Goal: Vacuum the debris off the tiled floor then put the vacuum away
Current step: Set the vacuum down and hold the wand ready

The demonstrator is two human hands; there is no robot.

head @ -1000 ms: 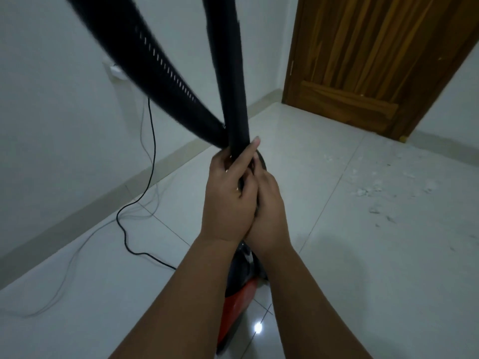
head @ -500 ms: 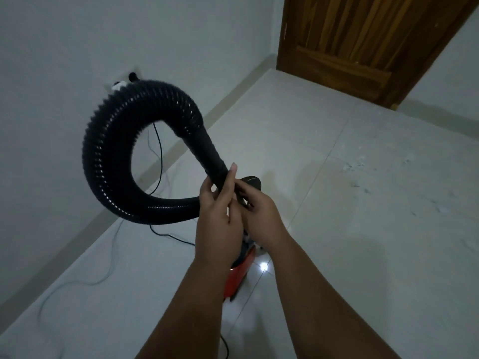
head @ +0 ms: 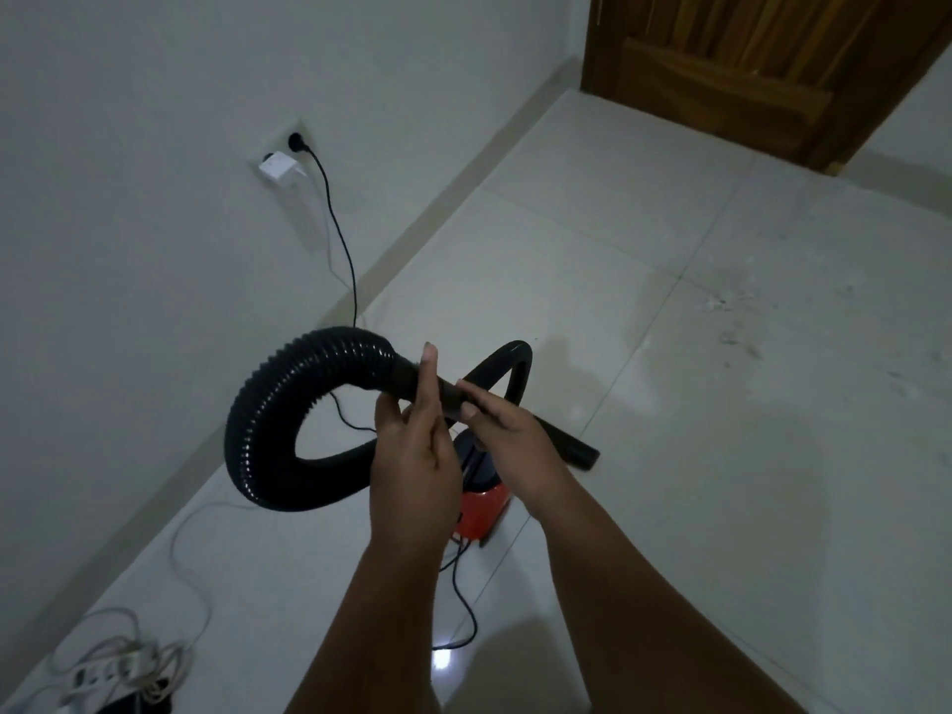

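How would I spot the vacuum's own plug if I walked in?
Find the wooden door, then follow the white wall leftward to the wall socket plate. The round black plug sits uppermost, its black cord dropping to the floor; the neighbour below is a white adapter.

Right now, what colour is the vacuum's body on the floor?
Red-orange, with a dark top; the vacuum body shows in the head view, below the hands.

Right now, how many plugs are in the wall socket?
2: a black plug in the upper part of the socket plate, and a white adapter just below and left of it. None look hidden.
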